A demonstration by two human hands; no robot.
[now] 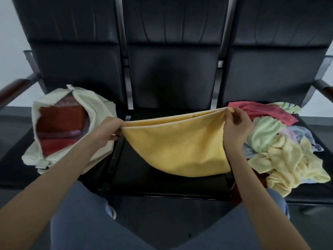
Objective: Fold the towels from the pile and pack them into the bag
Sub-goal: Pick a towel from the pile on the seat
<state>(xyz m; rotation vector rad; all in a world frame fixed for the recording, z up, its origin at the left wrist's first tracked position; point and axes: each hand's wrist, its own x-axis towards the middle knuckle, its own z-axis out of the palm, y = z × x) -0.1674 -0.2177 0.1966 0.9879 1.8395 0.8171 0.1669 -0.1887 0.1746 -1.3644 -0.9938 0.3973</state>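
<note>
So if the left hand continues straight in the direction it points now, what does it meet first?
The left hand points right, pinching the yellow towel by its corner. Going straight on, it would probably run along the towel's top edge toward the right hand; depth is unclear.

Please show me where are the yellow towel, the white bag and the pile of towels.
yellow towel [173, 147], head view, middle of the hanging cloth.
white bag [100, 109], head view, its right side wall.
pile of towels [288, 156], head view, a pale yellow towel at the pile's front.
</note>
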